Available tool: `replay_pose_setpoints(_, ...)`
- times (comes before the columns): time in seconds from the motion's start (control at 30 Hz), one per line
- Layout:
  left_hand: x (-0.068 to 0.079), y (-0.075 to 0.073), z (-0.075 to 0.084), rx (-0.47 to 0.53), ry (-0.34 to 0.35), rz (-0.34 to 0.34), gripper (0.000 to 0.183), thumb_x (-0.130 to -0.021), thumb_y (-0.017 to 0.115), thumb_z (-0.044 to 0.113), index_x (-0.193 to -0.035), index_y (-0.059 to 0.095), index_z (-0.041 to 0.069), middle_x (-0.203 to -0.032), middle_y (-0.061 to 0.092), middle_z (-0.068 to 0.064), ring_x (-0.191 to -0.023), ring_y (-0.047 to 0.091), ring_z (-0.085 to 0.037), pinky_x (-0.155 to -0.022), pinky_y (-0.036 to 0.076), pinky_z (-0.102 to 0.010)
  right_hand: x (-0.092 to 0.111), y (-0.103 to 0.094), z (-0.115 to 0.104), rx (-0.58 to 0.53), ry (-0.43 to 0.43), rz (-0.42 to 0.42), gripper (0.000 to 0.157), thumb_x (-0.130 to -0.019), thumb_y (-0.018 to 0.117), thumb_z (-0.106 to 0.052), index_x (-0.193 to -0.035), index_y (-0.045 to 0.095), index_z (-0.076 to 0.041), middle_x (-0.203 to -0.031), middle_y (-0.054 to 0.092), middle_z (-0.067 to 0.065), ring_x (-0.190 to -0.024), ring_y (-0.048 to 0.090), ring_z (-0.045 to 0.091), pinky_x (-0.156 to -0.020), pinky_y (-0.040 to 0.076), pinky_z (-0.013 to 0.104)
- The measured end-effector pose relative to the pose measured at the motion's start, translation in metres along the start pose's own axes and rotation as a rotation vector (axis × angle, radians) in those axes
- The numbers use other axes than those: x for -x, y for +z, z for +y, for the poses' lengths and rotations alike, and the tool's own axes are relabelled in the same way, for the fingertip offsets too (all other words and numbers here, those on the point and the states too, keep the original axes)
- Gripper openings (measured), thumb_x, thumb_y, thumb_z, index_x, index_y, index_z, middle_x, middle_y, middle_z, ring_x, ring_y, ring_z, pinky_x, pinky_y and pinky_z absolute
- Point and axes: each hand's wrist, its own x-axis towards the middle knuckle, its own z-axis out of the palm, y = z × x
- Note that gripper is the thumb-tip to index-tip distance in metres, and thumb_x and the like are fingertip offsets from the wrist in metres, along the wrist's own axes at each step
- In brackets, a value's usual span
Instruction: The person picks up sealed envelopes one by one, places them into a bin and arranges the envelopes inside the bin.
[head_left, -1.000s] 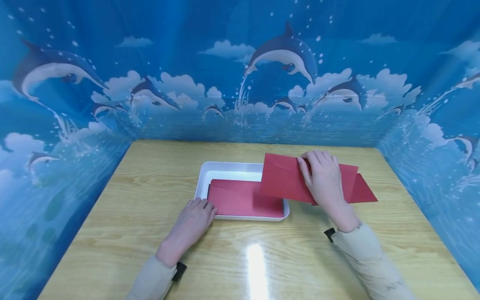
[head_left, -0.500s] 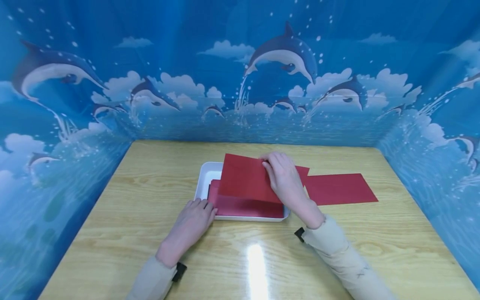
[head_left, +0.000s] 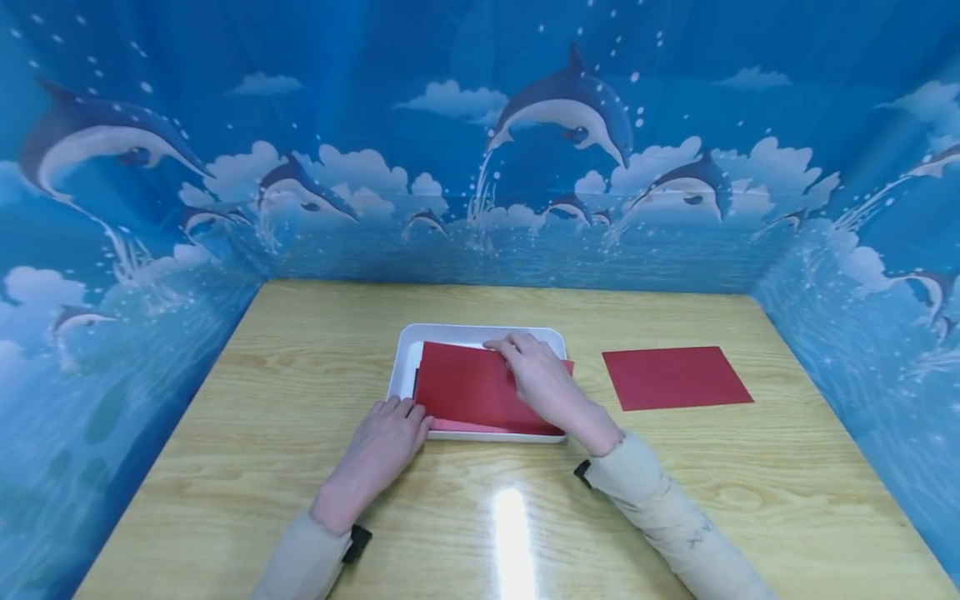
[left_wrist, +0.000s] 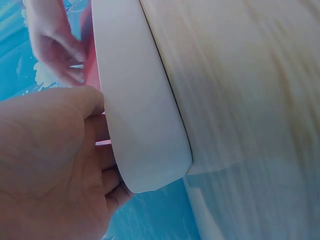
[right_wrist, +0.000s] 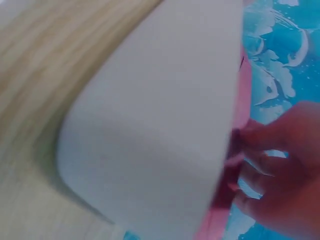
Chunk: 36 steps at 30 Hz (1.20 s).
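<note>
A white tray [head_left: 406,358] sits mid-table, with flat red paper pieces stacked in it. My right hand [head_left: 536,372] pinches the top red paper [head_left: 468,387], which lies slightly askew over the stack. A lighter strip of red paper [head_left: 468,426] shows beneath its front edge. In the right wrist view, the thumb and fingers [right_wrist: 265,137] meet red paper just past the tray wall [right_wrist: 145,115]. My left hand [head_left: 386,437] holds the tray's front left corner. The left wrist view shows its fingers [left_wrist: 111,180] hooked behind the tray wall [left_wrist: 132,100].
Another red paper [head_left: 678,378] lies flat on the wooden table [head_left: 315,333], right of the tray. A blue curtain with dolphins [head_left: 480,167] encloses the back and sides. A dark edge shows at the stack's left end.
My right hand has carried the red paper from the right, leftward over the tray and down onto the stack. The other red paper at the right is now fully uncovered. My left hand stays put.
</note>
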Motion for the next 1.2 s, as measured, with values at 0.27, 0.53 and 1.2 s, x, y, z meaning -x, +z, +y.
replay_pose_setpoints(0.27,0.001,0.001,-0.001,-0.012,0.040,0.081,0.021,-0.099,0.066,0.021,-0.084,0.063,0.007,-0.081,0.062,-0.005,-0.074,0.052,-0.024,-0.068,0.045,-0.035,0.003,0.008,0.006,0.051,0.069,-0.147,0.039,-0.100,0.062,-0.011,-0.139,0.060,-0.009,-0.121,0.065,0.007,-0.109,0.062,0.026,-0.086,0.051,0.043)
replay_pose_setpoints(0.53,0.002,0.001,-0.001,-0.017,0.049,0.095,0.023,-0.100,0.064,0.021,-0.082,0.060,0.007,-0.079,0.059,-0.004,-0.072,0.050,-0.023,-0.067,0.044,-0.035,0.007,0.004,0.016,-0.086,0.058,-0.221,0.036,-0.100,0.063,-0.012,-0.136,0.062,-0.006,-0.130,0.067,0.011,-0.119,0.064,0.028,-0.102,0.049,0.045)
replay_pose_setpoints(1.2,0.000,0.002,-0.002,-0.009,0.025,0.040,0.023,-0.102,0.062,0.024,-0.085,0.063,0.007,-0.082,0.061,-0.004,-0.073,0.048,-0.022,-0.069,0.044,-0.035,0.053,-0.046,0.116,-0.058,0.253,-0.019,0.012,-0.100,0.066,-0.018,-0.104,0.073,-0.008,-0.097,0.072,0.006,-0.083,0.064,0.022,-0.073,0.053,0.042)
